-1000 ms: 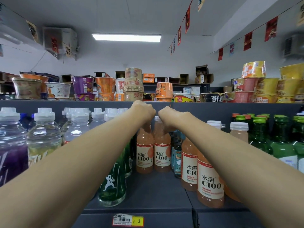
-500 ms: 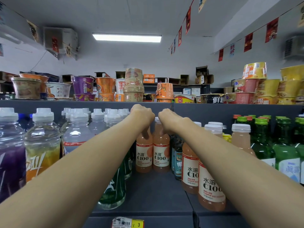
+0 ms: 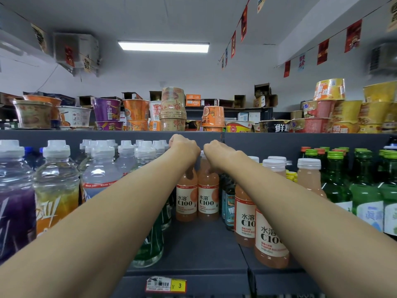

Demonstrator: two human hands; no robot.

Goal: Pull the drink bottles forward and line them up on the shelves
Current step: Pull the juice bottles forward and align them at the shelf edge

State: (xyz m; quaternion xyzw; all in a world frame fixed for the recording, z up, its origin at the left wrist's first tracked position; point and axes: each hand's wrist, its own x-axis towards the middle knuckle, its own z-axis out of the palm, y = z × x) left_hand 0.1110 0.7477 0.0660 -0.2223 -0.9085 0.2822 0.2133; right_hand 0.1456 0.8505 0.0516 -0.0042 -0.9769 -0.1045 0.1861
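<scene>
Bottles of peach-coloured C100 drink, one (image 3: 186,195) beside the other (image 3: 208,196), stood touching at the back of the shelf (image 3: 199,250), well behind the same brand's front row (image 3: 271,237) to the right. The left hand (image 3: 185,148) was clenched over the left bottle's neck and the right hand (image 3: 217,153) over its neighbour's, caps hidden beneath. Judging by the bare shelf in front, the pull forward was in hand; next, both needed drawing level with the front row, upright, without knocking the green bottle (image 3: 150,248) alongside.

bright ceiling light (image 3: 163,46), edges warped, blurry
</scene>
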